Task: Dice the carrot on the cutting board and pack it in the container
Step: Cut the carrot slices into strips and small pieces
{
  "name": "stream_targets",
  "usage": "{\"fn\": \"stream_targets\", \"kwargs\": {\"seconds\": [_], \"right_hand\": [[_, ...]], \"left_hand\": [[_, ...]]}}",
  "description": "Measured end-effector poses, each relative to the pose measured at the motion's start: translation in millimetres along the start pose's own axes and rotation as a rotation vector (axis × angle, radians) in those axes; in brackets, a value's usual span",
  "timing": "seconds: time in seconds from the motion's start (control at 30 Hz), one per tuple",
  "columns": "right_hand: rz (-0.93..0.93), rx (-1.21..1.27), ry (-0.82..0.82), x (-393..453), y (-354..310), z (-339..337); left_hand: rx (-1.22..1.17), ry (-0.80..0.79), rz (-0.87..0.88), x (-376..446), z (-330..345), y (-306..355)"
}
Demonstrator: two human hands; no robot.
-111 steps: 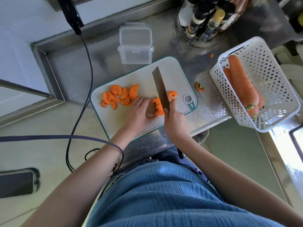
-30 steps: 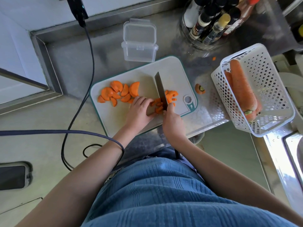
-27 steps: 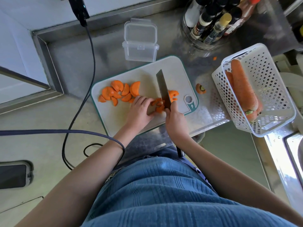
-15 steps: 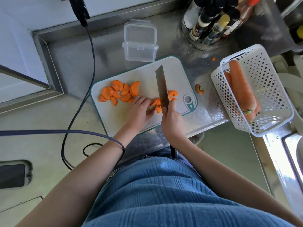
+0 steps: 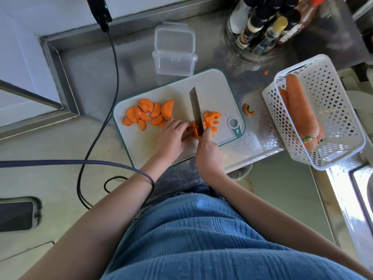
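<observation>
A white cutting board (image 5: 214, 87) with a teal rim lies on the steel counter. Half-moon carrot slices (image 5: 148, 114) are heaped at its left end. Small diced carrot pieces (image 5: 212, 119) lie right of the knife blade (image 5: 195, 110). My right hand (image 5: 209, 152) grips the knife handle, with the blade down on the board. My left hand (image 5: 171, 138) presses its fingertips on carrot pieces (image 5: 191, 130) just left of the blade. A clear plastic container (image 5: 174, 61) stands open behind the board, its lid tipped back.
A white perforated basket (image 5: 331, 110) at the right holds whole carrots (image 5: 300, 110). A cut carrot top (image 5: 248, 110) lies between board and basket. A glass holder of bottles (image 5: 260, 27) stands at the back. A black cable (image 5: 101, 126) runs down the left side.
The knife has come down from a raised position onto the carrot pieces, a little further left. More small pieces lie to the right of the blade. My left hand stays on the carrot.
</observation>
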State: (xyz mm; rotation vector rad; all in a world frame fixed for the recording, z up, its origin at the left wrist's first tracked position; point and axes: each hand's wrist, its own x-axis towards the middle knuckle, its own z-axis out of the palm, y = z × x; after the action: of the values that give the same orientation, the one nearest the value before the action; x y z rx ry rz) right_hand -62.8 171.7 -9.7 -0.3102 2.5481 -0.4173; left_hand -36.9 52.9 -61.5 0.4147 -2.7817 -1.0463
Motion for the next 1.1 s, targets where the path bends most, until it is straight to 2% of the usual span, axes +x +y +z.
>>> {"fn": "stream_targets", "kwargs": {"seconds": [0.17, 0.33, 0.57, 0.9, 1.1], "right_hand": [[-0.015, -0.04, -0.013, 8.1, -0.8, 3.1], [-0.057, 0.145, -0.015, 15.9, 12.7, -7.8], [-0.089, 0.243, 0.032, 16.0, 27.1, -15.3], [-0.184, 0.142, -0.021, 11.2, 14.9, -14.8], [-0.168, 0.01, -0.008, 12.5, 16.3, -7.0]], "left_hand": [[0.031, -0.038, 0.008, -0.5, -0.7, -0.1], [0.042, -0.024, 0.006, -0.3, -1.8, 2.5], [0.03, -0.008, 0.018, 1.4, -4.2, 1.4], [0.056, 0.041, 0.023, -2.7, -4.1, -5.2], [0.087, 0.001, 0.004, -8.5, -2.1, -5.5]]}}
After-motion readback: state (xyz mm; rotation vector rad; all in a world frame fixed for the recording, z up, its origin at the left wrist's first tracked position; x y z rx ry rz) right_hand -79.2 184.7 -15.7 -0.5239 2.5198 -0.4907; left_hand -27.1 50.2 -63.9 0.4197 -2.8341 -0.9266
